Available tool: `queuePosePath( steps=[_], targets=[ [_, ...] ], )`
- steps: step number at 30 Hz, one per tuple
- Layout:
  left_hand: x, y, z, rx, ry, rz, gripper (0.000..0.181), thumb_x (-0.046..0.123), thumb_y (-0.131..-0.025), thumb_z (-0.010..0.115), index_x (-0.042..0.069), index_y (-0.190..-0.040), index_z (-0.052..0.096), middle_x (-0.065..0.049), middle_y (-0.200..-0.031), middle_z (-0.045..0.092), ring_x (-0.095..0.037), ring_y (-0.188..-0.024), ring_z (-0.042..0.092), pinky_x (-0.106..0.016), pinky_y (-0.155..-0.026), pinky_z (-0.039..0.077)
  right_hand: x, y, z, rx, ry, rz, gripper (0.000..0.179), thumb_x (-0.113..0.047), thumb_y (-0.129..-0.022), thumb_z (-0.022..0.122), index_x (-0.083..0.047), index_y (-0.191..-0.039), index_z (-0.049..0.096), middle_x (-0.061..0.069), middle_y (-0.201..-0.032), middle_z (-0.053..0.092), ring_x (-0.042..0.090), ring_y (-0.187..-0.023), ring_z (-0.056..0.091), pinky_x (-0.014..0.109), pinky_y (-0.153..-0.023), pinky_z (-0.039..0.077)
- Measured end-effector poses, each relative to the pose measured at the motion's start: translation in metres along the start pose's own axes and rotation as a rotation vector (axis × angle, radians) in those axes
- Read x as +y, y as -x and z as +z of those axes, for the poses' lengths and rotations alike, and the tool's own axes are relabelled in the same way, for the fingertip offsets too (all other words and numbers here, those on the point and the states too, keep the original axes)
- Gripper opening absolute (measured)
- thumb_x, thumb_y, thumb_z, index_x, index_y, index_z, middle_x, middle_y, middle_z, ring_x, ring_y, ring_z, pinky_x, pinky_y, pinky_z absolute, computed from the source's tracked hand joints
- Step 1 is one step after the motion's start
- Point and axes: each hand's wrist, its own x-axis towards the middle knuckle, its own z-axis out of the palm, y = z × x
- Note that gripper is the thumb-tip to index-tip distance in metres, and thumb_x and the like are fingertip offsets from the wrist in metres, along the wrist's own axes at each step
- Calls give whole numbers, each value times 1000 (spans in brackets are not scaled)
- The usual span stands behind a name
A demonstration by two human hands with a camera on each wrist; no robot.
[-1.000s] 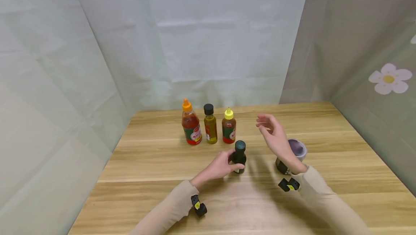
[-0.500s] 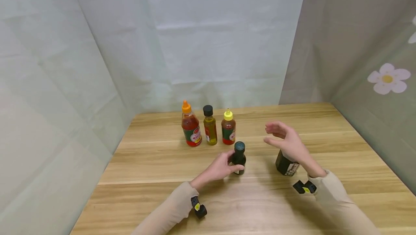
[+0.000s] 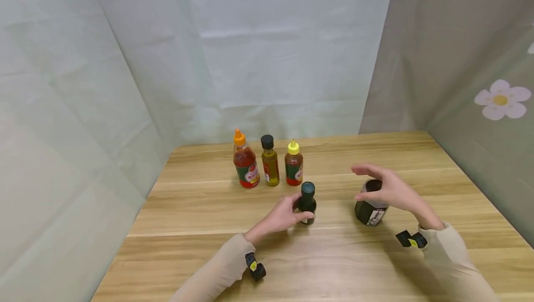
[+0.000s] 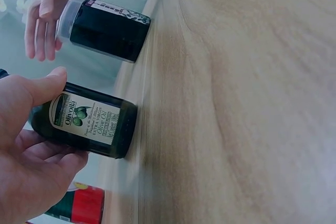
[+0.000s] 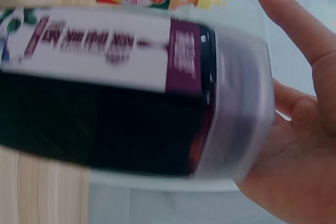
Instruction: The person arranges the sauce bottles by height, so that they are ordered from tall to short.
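Observation:
My left hand grips a dark green olive oil bottle, which stands upright on the wooden table. Thumb and fingers wrap its sides, and its cream label faces the left wrist camera. To the right stands a dark jar with a pale translucent lid and a white and purple label. My right hand hovers at the jar's top with thumb and fingers spread apart. In the right wrist view the jar fills the middle, and the palm lies beyond its lid.
Behind the olive oil stand a red sauce bottle with an orange cap, a yellow oil bottle with a black cap and a smaller red sauce bottle with a yellow cap. Pale cloth hangs around the table.
My right hand has moved right and toward me, from beyond the jar to around its top, fingers still spread. The left hand and the olive oil bottle have stayed put.

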Motion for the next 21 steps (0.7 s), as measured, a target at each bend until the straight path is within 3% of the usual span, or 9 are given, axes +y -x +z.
queuePosePath(
  steps=[1, 5, 7, 14, 21],
  targets=[
    [0, 0, 0, -1, 1, 6, 57, 27, -88, 71, 0, -135, 51, -16, -134, 59, -27, -126, 55, -43, -105, 46, 2, 2, -2, -3, -3, 2, 68, -29, -76, 82, -10, -135, 53, 14, -135, 57, 17, -126, 52, 2, -93, 35],
    [-1, -1, 0, -3, 3, 31, 55, 25, -88, 72, 1, -133, 52, -16, -132, 60, -27, -125, 56, -43, -105, 46, 7, 6, -11, -51, -94, -20, 71, -22, -76, 82, -4, -137, 50, 21, -137, 53, -11, -121, 45, 6, -90, 43],
    [-1, -1, -1, -5, 8, 38, 54, 24, -88, 72, 1, -133, 53, -15, -131, 60, -27, -125, 56, -43, -105, 46, 10, 8, -14, -86, -152, -49, 73, -17, -76, 82, 0, -137, 48, 23, -137, 52, -17, -119, 43, 8, -89, 46],
    [-1, 0, 0, -1, 5, 26, 54, 25, -88, 72, 2, -133, 53, -13, -132, 61, -25, -125, 56, -41, -106, 46, 30, 15, -20, -126, -206, -139, 74, -7, -72, 83, 6, -135, 47, -22, -131, 53, -14, -120, 46, 3, -94, 39],
    [-2, -1, 0, -1, 8, 24, 57, 26, -87, 72, 1, -134, 52, -15, -133, 59, -27, -126, 55, -42, -105, 46, 45, 19, -22, -163, -231, -162, 74, -3, -73, 82, 8, -136, 45, -23, -134, 50, -12, -121, 46, 5, -92, 41]
  ],
)
